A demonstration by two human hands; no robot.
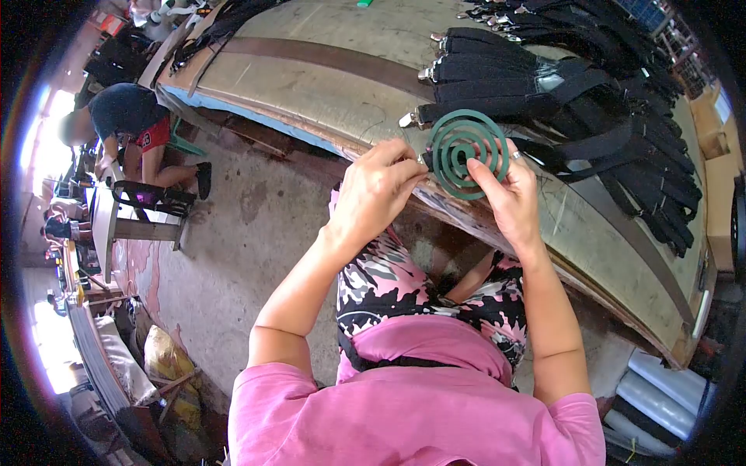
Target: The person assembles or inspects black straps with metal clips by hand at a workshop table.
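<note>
Two hands hold one green spiral coil (466,153) above the table (326,85) edge, the left hand (377,190) pinching its left rim and the right hand (509,194) gripping its right, seemingly separating nested coils, which needs gentle twisting.

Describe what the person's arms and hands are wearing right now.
Both arms are bare below short pink sleeves. No gloves on the left hand or the right hand. A ring shows on a right-hand finger. No watch or bracelet shows.
</note>
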